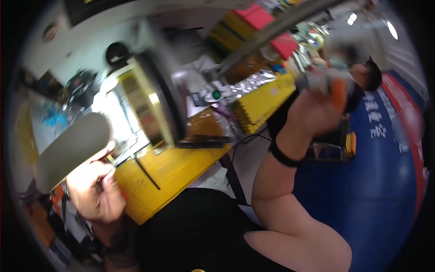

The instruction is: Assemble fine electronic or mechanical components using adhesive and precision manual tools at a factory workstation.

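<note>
At the left, my left hand (97, 192) is closed on a flat grey panel with rounded ends (74, 152), held tilted above the edge of the yellow table (170, 177). A small yellowish tip shows by its fingers, too small to name. My right hand (317, 109) is raised at the upper right, with a black band (285, 155) on its wrist. It grips a grey-and-orange object (338, 93), smeared by motion, so its kind does not show.
A bright lit frame (145, 97) stands on the table. Beyond it are a brown box (206, 124), a yellow bin (265, 102) and clutter. A grey bar (281, 29) crosses the top. Another person (371, 75) is at the right, near a blue surface (362, 199).
</note>
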`<control>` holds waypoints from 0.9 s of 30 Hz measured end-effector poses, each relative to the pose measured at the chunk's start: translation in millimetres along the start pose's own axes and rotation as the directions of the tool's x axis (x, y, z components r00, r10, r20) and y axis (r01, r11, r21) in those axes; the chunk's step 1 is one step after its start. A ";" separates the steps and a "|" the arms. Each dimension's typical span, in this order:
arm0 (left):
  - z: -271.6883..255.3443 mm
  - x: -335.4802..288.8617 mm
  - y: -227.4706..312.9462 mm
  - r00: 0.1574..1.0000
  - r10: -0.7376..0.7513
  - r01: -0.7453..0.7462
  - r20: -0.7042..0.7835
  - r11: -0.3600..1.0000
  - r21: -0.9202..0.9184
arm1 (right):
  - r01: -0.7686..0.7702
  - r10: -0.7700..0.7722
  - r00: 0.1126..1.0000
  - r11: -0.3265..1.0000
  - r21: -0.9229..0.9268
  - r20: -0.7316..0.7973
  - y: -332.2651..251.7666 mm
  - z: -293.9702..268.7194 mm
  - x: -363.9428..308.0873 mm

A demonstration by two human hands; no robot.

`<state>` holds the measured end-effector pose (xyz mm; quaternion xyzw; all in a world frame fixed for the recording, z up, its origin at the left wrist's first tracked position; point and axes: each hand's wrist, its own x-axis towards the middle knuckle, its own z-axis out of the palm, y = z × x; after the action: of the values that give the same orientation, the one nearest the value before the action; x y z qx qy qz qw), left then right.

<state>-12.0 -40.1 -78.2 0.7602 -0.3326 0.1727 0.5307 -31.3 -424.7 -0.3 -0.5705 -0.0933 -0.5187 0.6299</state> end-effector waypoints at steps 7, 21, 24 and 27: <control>5.0 -0.8 -6.0 0.997 0.055 -0.054 -0.051 0.998 0.022 | 0.125 -0.080 0.990 0.875 -0.468 0.115 26.7 -41.3 49.9; 4.8 2.8 -1.8 0.999 0.037 -0.038 0.007 0.990 0.137 | 0.237 0.751 0.440 0.432 -0.870 0.493 -33.5 7.1 -106.0; 1.2 1.1 -3.9 0.999 0.054 -0.054 0.001 0.993 0.108 | 0.201 0.769 0.430 0.429 -0.881 0.473 -25.2 -3.1 -121.9; -0.2 -0.6 -8.8 0.998 0.067 -0.067 0.003 0.994 0.086 | 0.142 0.778 0.423 0.451 -0.881 0.466 -21.7 -7.6 -124.2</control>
<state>-6.3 -37.8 -84.5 0.7708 -0.3500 0.2045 0.4914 -106.6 -358.8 -77.4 -0.9698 0.0027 0.0144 0.2436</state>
